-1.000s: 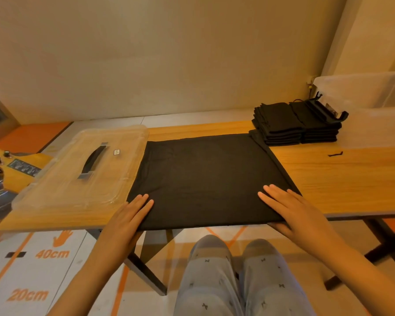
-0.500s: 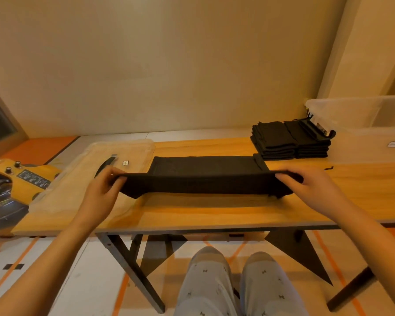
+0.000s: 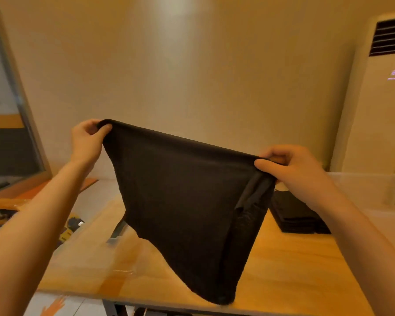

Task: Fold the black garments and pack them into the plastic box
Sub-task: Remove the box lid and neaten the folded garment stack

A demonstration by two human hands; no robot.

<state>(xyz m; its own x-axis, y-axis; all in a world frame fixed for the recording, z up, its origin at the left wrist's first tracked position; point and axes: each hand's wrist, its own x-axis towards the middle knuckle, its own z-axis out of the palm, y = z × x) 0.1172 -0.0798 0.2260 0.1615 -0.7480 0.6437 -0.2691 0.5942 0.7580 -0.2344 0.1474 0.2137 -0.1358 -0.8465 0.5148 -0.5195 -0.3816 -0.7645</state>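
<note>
Hands pinching black garment (image 3: 187,201) top corners, L hand (image 3: 87,140), R hand (image 3: 292,167), held above table (image 3: 283,270)

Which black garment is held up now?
The garment hanging between the left hand and right hand, which pinch its top corners. The others lie in a stack on the table.

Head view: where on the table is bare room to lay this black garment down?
Bare wood on the wooden table lies right of the hanging black garment, in front of the stack of folded black garments. The clear plastic lid takes the left side; the stack and the clear plastic box crowd the far right. Under the garment is hidden.
</note>
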